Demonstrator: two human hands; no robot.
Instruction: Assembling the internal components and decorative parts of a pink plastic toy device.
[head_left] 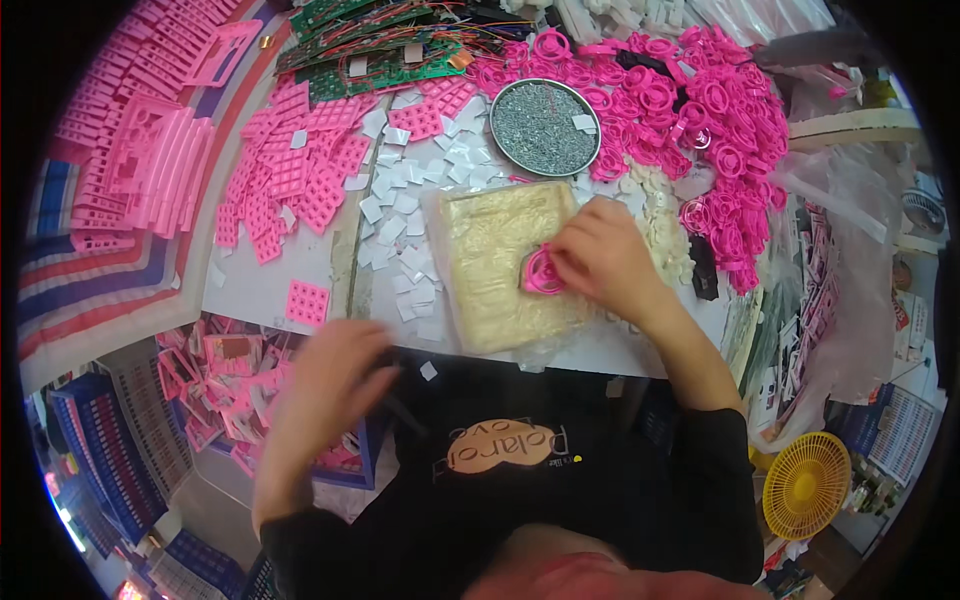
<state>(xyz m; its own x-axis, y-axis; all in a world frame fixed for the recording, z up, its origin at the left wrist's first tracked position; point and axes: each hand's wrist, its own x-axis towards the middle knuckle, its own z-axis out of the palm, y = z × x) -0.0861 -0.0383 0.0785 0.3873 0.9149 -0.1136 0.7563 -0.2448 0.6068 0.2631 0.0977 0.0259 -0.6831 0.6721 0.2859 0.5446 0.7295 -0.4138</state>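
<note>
My right hand point(612, 255) is over a cream pad wrapped in clear plastic point(490, 290), its fingers closed on the edge of a pink plastic ring point(542, 272) that rests on the pad. A dark edge shows beside the ring; what it belongs to is unclear. Off the front edge of the table, my left hand point(335, 380) is slightly blurred, thumb and fingers apart, and nothing shows in it. Closest to it on the table lies a pink button grid point(307, 303). White square pieces point(405, 265) are scattered left of the pad.
A round tin of small metal parts point(545, 127) stands beyond the pad. Pink rings point(720, 110) heap at the far right, beside cream pieces point(660, 225). More button grids point(300, 170) and green circuit boards point(400, 65) lie far left. A bin of pink parts point(375, 440) stands below.
</note>
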